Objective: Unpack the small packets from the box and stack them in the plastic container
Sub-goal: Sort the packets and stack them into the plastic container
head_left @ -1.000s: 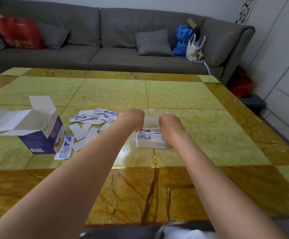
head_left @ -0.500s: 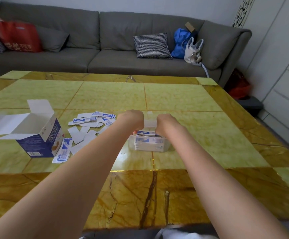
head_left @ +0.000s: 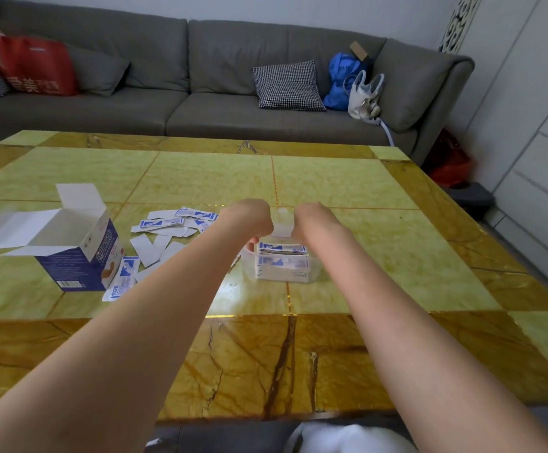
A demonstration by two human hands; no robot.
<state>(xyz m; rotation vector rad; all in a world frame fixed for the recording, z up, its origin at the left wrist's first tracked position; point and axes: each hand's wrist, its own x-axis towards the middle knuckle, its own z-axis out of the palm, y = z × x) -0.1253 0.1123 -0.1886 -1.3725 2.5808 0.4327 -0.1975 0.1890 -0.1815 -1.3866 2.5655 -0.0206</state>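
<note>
Here, in the head view, the clear plastic container (head_left: 249, 268) sits near the middle of the marble table (head_left: 348, 197), holding a squared stack of blue-and-white packets (head_left: 282, 264). The left hand (head_left: 248, 219) and right hand (head_left: 312, 222) hang just above it, backs to the camera, both pinching a pale, flat packet (head_left: 282, 228) between them; the fingers themselves are hidden. Toward the table's left edge stands the open cardboard box (head_left: 73, 253), flaps spread, with loose packets (head_left: 168, 228) scattered flat beside it.
</note>
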